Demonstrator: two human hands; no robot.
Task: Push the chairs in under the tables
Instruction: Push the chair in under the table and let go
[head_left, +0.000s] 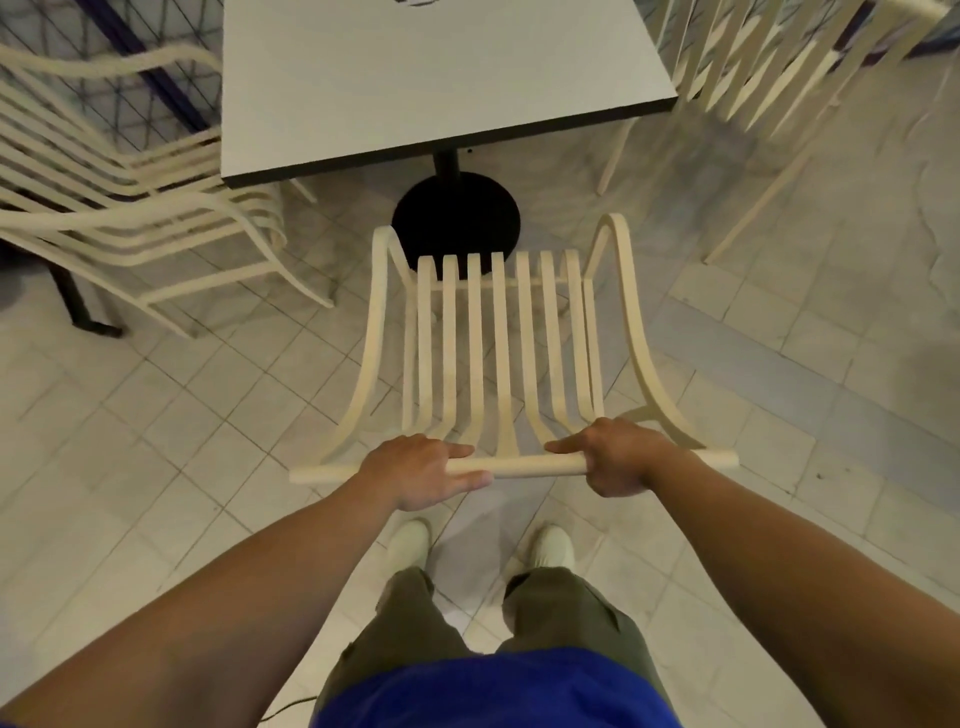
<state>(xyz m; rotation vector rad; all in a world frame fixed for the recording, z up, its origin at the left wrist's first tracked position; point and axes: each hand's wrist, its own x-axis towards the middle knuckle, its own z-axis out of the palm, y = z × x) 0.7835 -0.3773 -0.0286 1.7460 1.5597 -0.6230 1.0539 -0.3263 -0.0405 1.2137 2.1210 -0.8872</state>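
Observation:
A cream slatted chair (501, 332) stands on the tiled floor in front of me, its seat facing a white square table (415, 78) with a black edge. The chair's front stops short of the table edge, above the table's black round base (456, 218). My left hand (421, 470) grips the chair's top rail left of centre. My right hand (615, 457) grips the same rail right of centre. Both index fingers lie along the rail.
Another cream slatted chair (119, 208) stands at the table's left side, turned sideways. A third cream chair (769, 78) stands at the right side of the table. My feet in pale shoes (410, 540) are just behind the held chair. Grey floor tiles surround everything.

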